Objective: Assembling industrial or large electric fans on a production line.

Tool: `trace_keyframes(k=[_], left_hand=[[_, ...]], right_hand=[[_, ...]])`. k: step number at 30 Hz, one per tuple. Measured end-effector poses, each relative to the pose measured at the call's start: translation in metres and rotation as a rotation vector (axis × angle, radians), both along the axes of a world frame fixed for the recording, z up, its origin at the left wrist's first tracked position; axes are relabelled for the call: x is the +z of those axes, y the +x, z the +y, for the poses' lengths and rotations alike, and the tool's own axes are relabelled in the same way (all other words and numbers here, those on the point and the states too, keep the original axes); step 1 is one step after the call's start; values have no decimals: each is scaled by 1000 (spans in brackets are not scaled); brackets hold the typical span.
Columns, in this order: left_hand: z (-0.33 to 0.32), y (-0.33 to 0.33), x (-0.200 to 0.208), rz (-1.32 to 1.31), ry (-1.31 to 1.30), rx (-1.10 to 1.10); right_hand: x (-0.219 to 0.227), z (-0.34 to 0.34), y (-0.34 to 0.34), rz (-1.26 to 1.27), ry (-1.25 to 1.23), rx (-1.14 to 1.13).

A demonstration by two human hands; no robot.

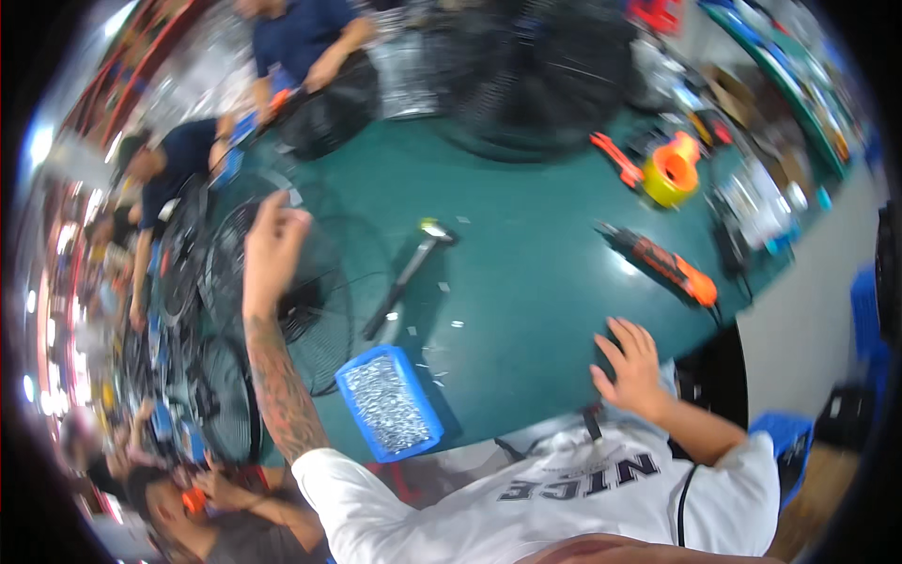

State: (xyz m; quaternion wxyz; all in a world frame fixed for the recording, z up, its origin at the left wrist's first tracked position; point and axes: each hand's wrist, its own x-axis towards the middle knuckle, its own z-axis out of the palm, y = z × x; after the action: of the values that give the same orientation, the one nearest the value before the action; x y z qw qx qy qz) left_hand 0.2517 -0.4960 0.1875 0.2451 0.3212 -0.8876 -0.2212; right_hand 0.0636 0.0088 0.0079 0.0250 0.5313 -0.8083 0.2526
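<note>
My left hand [272,246] is stretched out over the black wire fan grilles [324,268] at the left of the table. Motion smears its fingers, and a small pale piece [295,196] shows by the fingertips; whether they grip it I cannot tell. Close to the table's near edge, my right hand [631,368] is open with fingers spread, holding nothing. A hammer [410,280] with a black handle lies right of the grilles. Nearer me stands a blue bin [434,428] full of small silvery metal parts. An orange and black corded power screwdriver [663,266] rests at the right.
A large black fan [531,80] stands at the far side. Yellow and orange tape rolls [669,183] and an orange tool [617,160] lie on the green table [526,273]. Small pale scraps are scattered by the hammer. Other people [299,42] work at the left and far side.
</note>
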Motion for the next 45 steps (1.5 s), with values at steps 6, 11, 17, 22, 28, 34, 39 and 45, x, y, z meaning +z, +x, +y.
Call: trace_keyframes(k=[6, 11, 17, 22, 28, 34, 39, 45], left_hand=[[252, -168, -64, -366, -51, -1072], [398, -210, -103, -405, -228, -1323], [479, -230, -160, -405, -393, -1370], [512, -235, -186, -370, -390, -1144], [498, -227, -191, -503, -506, -949], [501, -234, -195, -558, -417, -977], [501, -229, -196, -597, -483, -1020], [498, -225, -194, -593, -543, -986]], right_hand=[[-12, 29, 6, -75, -343, 73], [-54, 137, 39, -316, -337, -24], [-244, 294, -12, -916, -379, -1323], [-411, 404, -33, -1453, 57, -1451], [-472, 396, -119, -1344, 580, -1239], [-538, 418, -185, -1394, 647, -1272], [-591, 439, -190, -1267, 935, -1082], [-605, 460, -177, -1298, 838, -1306]])
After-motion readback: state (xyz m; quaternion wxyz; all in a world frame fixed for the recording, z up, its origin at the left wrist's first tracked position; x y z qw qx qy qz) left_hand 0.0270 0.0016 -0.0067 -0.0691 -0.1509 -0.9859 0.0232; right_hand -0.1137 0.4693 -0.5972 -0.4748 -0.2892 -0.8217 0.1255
